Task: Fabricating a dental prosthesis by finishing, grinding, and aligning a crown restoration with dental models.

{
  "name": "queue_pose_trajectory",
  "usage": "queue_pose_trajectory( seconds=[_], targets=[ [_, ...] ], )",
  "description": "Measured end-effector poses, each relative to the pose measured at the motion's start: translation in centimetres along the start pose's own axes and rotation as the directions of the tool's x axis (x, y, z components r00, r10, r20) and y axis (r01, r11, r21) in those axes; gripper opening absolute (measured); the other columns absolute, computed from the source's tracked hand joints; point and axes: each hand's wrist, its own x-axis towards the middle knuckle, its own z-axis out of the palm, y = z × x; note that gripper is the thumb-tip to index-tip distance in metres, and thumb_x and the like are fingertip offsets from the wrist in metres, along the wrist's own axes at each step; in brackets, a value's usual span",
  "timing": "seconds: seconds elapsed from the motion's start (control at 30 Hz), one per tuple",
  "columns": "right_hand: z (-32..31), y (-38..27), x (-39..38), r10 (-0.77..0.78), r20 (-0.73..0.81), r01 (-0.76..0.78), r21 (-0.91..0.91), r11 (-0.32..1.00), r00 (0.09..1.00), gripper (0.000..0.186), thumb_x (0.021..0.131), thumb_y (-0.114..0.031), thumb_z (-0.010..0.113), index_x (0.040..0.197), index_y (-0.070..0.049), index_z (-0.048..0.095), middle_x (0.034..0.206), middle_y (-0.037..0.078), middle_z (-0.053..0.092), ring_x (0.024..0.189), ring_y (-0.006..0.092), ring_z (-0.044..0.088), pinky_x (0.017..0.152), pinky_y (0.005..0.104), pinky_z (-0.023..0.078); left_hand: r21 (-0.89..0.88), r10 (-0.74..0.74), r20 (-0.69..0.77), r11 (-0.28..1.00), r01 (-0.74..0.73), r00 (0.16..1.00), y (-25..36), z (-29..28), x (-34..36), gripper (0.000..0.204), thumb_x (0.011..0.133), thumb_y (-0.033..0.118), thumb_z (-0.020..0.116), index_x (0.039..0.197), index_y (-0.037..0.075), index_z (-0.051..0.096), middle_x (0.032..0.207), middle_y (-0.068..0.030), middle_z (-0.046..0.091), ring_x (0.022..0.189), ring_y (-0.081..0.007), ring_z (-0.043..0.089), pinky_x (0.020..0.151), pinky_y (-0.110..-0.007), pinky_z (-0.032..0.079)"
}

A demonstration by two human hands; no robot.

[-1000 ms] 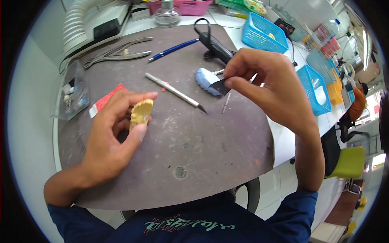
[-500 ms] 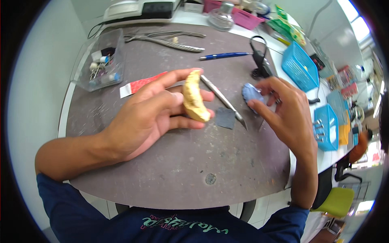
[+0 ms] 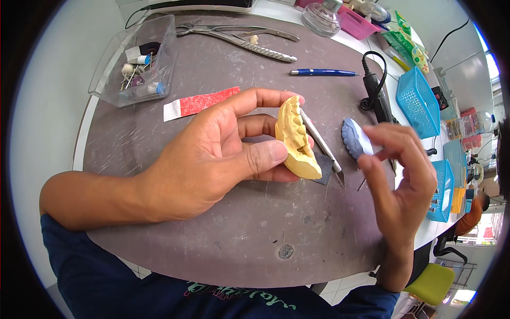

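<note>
My left hand [image 3: 207, 159] grips a yellow dental cast [image 3: 295, 139], thumb on its near side and fingers behind it. The cast stands tilted, with its row of teeth toward the right. My right hand [image 3: 405, 173] is beside a blue dental cast [image 3: 355, 139], fingers and thumb apart with nothing between them; the fingertips overlap the blue cast's right edge in view. Between the two casts lies a metal carving knife [image 3: 322, 139], its blade toward me and its upper end partly behind the yellow cast. A dark grey square sheet [image 3: 323, 166] lies under the knife.
Farther back are metal pliers [image 3: 249, 45], a blue pen [image 3: 324, 72] and a black corded handpiece [image 3: 376, 87]. A red and white strip [image 3: 204, 102] lies behind my left hand. A clear box [image 3: 101, 80] of small tools stands left, blue baskets [image 3: 417, 103] right.
My right hand has drawn back to the right from the blue cast, its fingers spreading. The yellow cast has turned in my left hand, showing its teeth more. The whole view has shifted.
</note>
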Motion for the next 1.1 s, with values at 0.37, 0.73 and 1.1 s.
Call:
queue_pose_trajectory(
  seconds=[0.37,0.73,1.1],
  targets=[
    [1.3,-1.6,-0.8,-0.123,0.133,0.081,0.283,0.956,0.983,0.036,0.073,-0.005,0.081,0.104,0.007,0.066,0.094,0.015,0.070,0.084,0.0185,0.066,0.078,0.0289,0.050,-0.068,0.055,0.008,0.996,-0.054,0.998,-0.7,0.7,-0.3,0.050,0.097,0.003,0.054,0.140,0.005,0.028,0.135,-0.0099,0.032,0.128,-0.0289,0.049,0.098,-0.042,0.056],
    [1.4,-2.0,-0.8,-0.089,0.135,0.051,0.268,0.962,0.987,0.027,0.073,-0.002,0.079,0.097,0.006,0.069,0.091,0.015,0.071,0.083,0.0217,0.067,0.077,0.0308,0.050,-0.080,0.067,0.008,0.995,-0.066,0.998,-1.0,0.8,-0.3,0.051,0.096,0.002,0.055,0.139,0.006,0.029,0.135,-0.0083,0.031,0.127,-0.0272,0.050,0.097,-0.041,0.057],
    [1.7,-1.6,-0.5,-0.184,0.095,0.163,0.192,0.968,0.978,0.033,0.070,-0.001,0.081,0.102,0.000,0.073,0.087,0.012,0.070,0.076,0.0208,0.069,0.066,0.0288,0.053,-0.081,0.078,-0.001,0.994,-0.077,0.997,-0.9,0.7,-0.3,0.049,0.096,0.005,0.057,0.137,0.002,0.031,0.134,-0.0075,0.033,0.125,-0.0240,0.051,0.096,-0.040,0.057]
  ],
)
